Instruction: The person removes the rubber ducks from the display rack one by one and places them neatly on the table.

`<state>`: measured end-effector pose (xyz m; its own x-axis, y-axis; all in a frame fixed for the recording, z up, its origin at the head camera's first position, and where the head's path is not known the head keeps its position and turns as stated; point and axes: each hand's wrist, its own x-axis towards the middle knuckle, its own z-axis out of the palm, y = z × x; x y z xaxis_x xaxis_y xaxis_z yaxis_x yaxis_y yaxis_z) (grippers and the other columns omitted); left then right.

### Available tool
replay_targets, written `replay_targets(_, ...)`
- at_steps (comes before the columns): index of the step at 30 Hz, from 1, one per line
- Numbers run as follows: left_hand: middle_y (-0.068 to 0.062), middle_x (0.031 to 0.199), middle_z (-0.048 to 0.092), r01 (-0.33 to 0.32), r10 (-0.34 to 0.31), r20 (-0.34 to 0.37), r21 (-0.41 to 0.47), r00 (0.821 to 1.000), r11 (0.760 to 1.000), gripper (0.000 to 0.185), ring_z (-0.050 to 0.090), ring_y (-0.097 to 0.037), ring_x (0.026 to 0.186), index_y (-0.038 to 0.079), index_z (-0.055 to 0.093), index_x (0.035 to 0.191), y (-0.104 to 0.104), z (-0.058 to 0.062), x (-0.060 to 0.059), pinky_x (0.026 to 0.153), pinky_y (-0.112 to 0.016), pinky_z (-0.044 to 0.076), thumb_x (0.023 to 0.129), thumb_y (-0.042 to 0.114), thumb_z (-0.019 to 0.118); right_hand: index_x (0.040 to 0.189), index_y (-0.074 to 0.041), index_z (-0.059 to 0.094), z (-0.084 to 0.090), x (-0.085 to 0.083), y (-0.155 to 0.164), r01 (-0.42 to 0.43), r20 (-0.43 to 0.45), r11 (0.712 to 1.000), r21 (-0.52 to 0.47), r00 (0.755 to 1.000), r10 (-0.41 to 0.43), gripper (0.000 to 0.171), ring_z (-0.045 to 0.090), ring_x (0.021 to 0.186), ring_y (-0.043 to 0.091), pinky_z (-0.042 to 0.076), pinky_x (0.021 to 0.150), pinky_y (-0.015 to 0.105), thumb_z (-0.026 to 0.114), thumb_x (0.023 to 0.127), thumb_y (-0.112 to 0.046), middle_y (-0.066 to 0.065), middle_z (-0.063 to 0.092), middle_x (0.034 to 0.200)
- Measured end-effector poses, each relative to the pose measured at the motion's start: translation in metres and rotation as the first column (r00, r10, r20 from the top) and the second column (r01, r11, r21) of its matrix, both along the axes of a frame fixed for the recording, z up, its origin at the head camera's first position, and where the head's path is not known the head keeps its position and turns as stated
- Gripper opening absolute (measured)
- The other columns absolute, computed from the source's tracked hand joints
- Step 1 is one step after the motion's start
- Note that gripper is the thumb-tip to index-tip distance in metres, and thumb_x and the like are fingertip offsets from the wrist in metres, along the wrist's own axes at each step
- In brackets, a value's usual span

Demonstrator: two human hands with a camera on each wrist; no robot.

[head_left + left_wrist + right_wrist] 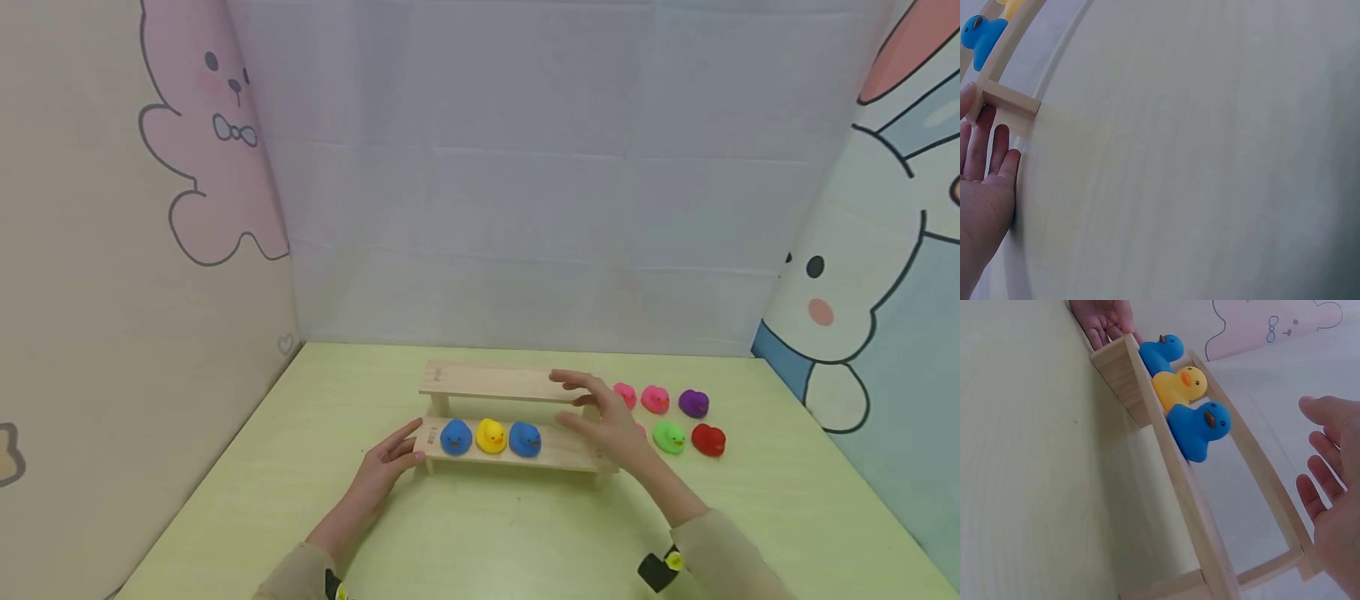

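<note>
A two-step wooden rack point(495, 382) stands on the green table. On its lower step sit a blue duck point(455, 437), a yellow duck point(491, 435) and a second blue duck point(524, 439). My left hand point(392, 460) rests with straight fingers against the rack's left end point(1010, 107). At the rack's right end my right hand point(603, 417) hovers open, holding nothing. The right wrist view shows the same ducks: blue point(1163, 351), yellow point(1180, 387), blue point(1200, 428), with the right hand's fingers point(1325, 462) spread beside the upper step.
Several loose ducks lie on the table right of the rack: pink point(655, 399), purple point(693, 403), green point(668, 436), red point(708, 440). Cartoon rabbit panels wall the table at left and right, a pale sheet at the back. Bare green tabletop point(510, 533) lies in front.
</note>
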<state>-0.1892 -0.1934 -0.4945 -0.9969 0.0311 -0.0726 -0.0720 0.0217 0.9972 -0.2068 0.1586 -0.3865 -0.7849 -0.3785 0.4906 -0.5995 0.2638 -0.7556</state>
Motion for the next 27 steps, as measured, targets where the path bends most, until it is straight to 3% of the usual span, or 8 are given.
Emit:
replay_targets(5, -0.011, 0.122, 0.061, 0.001, -0.001, -0.009, -0.007, 1.000, 1.000, 0.057, 0.055, -0.015, 0.113, 0.021, 0.047, 0.139, 0.000, -0.001, 0.000, 0.106, -0.046, 0.027, 0.086, 0.016, 0.067, 0.129, -0.003, 0.052, -0.011, 0.004, -0.016, -0.019, 0.035, 1.000, 0.006, 0.999, 0.018, 0.045, 0.051, 0.110, 0.029, 0.048, 0.087, 0.041, 0.065, 0.086, -0.005, 0.012, 0.056, 0.128)
replay_targets(9, -0.010, 0.123, 0.061, -0.012, 0.012, -0.006, -0.011, 1.000, 1.000, 0.056, 0.055, -0.016, 0.113, 0.021, 0.048, 0.138, 0.001, -0.002, 0.000, 0.104, -0.044, 0.029, 0.085, 0.016, 0.067, 0.127, -0.001, 0.053, -0.024, 0.006, -0.023, -0.066, 0.014, 0.998, 0.008, 0.998, 0.066, 0.042, 0.051, 0.106, 0.031, 0.049, 0.083, 0.038, 0.064, 0.086, -0.002, 0.016, 0.057, 0.123)
replay_targets(15, -0.011, 0.133, 0.052, -0.009, 0.009, -0.019, -0.008, 1.000, 1.000, 0.056, 0.055, -0.021, 0.115, 0.021, 0.049, 0.137, 0.002, 0.001, 0.003, 0.094, -0.034, 0.044, 0.085, 0.016, 0.068, 0.127, -0.001, 0.053, -0.041, 0.008, -0.024, -0.082, 0.096, 0.996, 0.023, 0.992, 0.079, 0.041, 0.053, 0.102, 0.035, 0.051, 0.082, 0.029, 0.064, 0.088, -0.005, 0.018, 0.057, 0.123)
replay_targets(17, -0.011, 0.134, 0.051, -0.006, 0.006, -0.019, -0.002, 1.000, 1.000, 0.056, 0.056, -0.022, 0.113, 0.022, 0.049, 0.137, 0.002, 0.002, 0.003, 0.089, -0.032, 0.048, 0.085, 0.017, 0.068, 0.129, -0.005, 0.053, -0.052, 0.004, -0.023, -0.077, 0.118, 0.996, 0.039, 0.990, 0.072, 0.041, 0.055, 0.102, 0.032, 0.050, 0.082, 0.027, 0.063, 0.089, -0.010, 0.014, 0.057, 0.124)
replay_targets(22, -0.013, 0.126, 0.057, -0.005, 0.005, -0.011, 0.012, 1.000, 1.000, 0.057, 0.060, -0.018, 0.106, 0.023, 0.049, 0.137, 0.001, 0.000, 0.000, 0.085, -0.030, 0.051, 0.084, 0.017, 0.069, 0.126, -0.015, 0.057, -0.074, -0.010, -0.020, -0.077, 0.077, 0.993, 0.089, 0.995, 0.070, 0.038, 0.057, 0.098, 0.019, 0.050, 0.082, 0.028, 0.064, 0.089, -0.021, 0.001, 0.058, 0.122)
replay_targets(27, -0.012, 0.122, 0.059, -0.001, 0.001, 0.001, 0.029, 1.000, 1.000, 0.055, 0.060, -0.018, 0.105, 0.026, 0.051, 0.135, 0.000, -0.001, 0.000, 0.085, -0.029, 0.051, 0.084, 0.016, 0.069, 0.124, -0.021, 0.059, -0.076, -0.011, -0.020, -0.061, 0.071, 0.991, 0.122, 0.996, 0.053, 0.035, 0.057, 0.098, 0.014, 0.051, 0.083, 0.030, 0.065, 0.089, -0.024, -0.008, 0.059, 0.119)
